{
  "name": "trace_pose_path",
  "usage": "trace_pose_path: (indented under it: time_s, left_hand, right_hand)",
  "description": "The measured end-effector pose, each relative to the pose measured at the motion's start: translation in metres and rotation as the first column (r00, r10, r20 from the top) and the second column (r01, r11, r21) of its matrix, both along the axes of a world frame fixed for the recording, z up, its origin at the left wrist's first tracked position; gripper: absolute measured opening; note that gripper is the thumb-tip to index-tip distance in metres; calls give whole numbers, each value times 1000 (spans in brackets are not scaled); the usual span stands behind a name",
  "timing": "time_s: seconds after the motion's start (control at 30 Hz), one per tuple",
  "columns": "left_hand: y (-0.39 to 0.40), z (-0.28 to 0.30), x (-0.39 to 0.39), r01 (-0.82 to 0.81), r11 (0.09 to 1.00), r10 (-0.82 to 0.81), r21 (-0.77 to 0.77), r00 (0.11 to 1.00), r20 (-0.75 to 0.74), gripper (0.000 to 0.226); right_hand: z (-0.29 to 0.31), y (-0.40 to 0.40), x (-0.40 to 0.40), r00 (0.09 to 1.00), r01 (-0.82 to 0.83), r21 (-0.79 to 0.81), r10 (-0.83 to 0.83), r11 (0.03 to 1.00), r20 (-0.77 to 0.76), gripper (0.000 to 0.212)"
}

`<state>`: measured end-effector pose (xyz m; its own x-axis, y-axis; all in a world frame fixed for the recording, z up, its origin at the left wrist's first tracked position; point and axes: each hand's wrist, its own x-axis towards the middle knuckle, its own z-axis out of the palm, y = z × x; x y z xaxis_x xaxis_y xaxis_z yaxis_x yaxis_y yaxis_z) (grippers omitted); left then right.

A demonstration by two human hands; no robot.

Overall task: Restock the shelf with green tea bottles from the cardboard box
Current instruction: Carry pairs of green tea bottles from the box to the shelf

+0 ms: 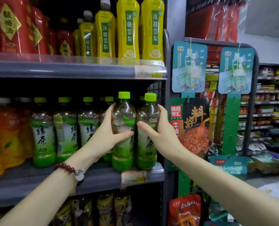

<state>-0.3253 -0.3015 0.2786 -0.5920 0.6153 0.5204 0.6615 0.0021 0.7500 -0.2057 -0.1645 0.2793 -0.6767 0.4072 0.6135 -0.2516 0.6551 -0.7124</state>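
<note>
While each grip is clamping one full, heavy, slippery bottle, the left hand and right hand are squeezing the left bottle and right bottle just below the shoulder, above the shelf.

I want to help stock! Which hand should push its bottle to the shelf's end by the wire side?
The right hand. Its green-capped green tea bottle already stands nearest the wire side panel; the left hand holds the neighbouring bottle further inward.

Shop, grocery aisle: grey shelf with price tags on front edge, rows of bottled drinks, hanging snack packets, more stocked shelving behind.
</note>
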Motion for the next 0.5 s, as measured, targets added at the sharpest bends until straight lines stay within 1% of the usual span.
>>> trace_pose_path:
  time_s: [0.07, 0.13, 0.17, 0.2, 0.27, 0.37, 0.43, 0.5]
  left_hand:
    - [-3, -8, -2, 1, 1000, 0, -15, 995, 97, 92]
    - [-3, -19, -4, 17, 1000, -15, -10, 978, 209, 68]
    - [-3, -24, -4, 16, 1000, -14, -7, 973, 231, 56]
    - [-3, -27, -4, 16, 1000, -16, 2, 971, 240, 48]
    - [1, -29, -4, 7, 999, -16, 37, 968, 249, 46]
    - [12, -28, -5, -41, 989, -5, 144, 952, 305, 45]
    - [20, -29, -5, -76, 981, 16, 180, 949, 314, 46]
    - [27, -33, -7, -103, 977, 41, 188, 951, 307, 48]
  right_hand:
    - [-10, 3, 2, 997, -11, -16, 12, 1000, 74, 86]
    - [-23, 5, 0, 986, -5, -46, 13, 999, 165, 66]
    - [-29, 6, -1, 984, 10, -60, 1, 998, 179, 58]
    - [-32, 7, -4, 985, 29, -71, -16, 997, 172, 52]
    - [-30, 5, -8, 989, 59, -90, -46, 994, 139, 48]
    - [-24, 1, -16, 993, 104, -126, -96, 987, 66, 43]
    - [-23, -1, -22, 990, 142, -133, -140, 981, 26, 42]
    - [-24, -1, -28, 985, 171, -128, -170, 977, 21, 46]
